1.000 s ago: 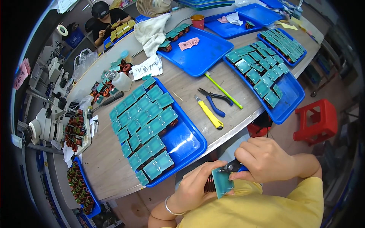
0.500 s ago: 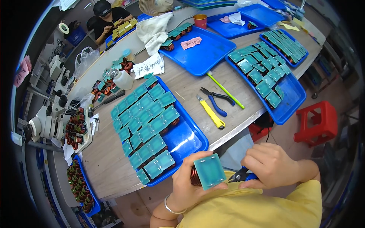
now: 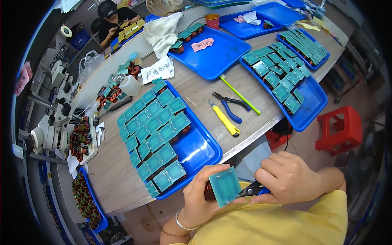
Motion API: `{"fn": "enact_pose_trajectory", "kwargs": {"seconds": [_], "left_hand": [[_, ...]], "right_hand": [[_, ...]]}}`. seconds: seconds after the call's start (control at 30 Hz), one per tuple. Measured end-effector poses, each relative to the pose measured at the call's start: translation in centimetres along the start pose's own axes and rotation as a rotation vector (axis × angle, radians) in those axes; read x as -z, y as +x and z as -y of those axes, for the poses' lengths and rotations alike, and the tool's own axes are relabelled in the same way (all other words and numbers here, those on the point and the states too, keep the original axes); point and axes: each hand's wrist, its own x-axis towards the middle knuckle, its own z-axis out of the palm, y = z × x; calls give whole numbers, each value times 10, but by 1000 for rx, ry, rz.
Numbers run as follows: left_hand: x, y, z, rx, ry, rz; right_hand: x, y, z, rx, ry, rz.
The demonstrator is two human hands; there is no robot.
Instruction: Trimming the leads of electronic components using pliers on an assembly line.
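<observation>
My left hand (image 3: 196, 196) is closed round a copper-wound coil (image 3: 209, 191) with a square green circuit board (image 3: 225, 185) on it, the board's face turned up toward me. Small metal pins stand out near its upper and lower edges. In my closed right hand (image 3: 286, 178) is a pair of cutting pliers (image 3: 254, 189) with dark jaws and blue handles. The jaw tips lie at the board's lower right edge, near a pin; whether they touch it I cannot tell. Just beyond my left hand, a blue tray (image 3: 204, 143) holds several rows of similar boards.
On the table lie a yellow utility knife (image 3: 224, 118), blue-handled pliers (image 3: 229, 107) and a green stick (image 3: 241, 96). More board-filled trays (image 3: 312, 112) stand at the right. A red stool (image 3: 339, 130) is on the floor. Another person (image 3: 116, 22) works at the far left.
The cutting pliers have moved left, bringing their jaws to the board's edge. The board has tilted slightly in my left hand.
</observation>
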Motion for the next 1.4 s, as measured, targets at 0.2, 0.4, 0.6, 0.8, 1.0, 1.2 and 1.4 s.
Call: {"fn": "enact_pose_trajectory", "kwargs": {"seconds": [0.2, 0.4, 0.6, 0.8, 1.0, 1.2, 1.4], "left_hand": [[1, 2, -3, 12, 34, 11], [-1, 0, 4, 80, 21, 10], [-3, -9, 8, 205, -218, 10], [-2, -6, 6, 143, -140, 50], [-4, -5, 6, 110, -140, 35], [-3, -3, 4, 87, -137, 42], [-3, -1, 2, 76, -92, 82]], "right_hand": [[-2, 2, -1, 12, 1, 8], [-6, -1, -3, -7, 21, 82], [-10, 5, -8, 13, 96, -49], [-7, 8, -2, 2, 87, -27], [-5, 6, -2, -3, 74, -23], [-5, 5, -1, -15, 64, 4], [-4, 5, 1, -12, 54, 23]]}}
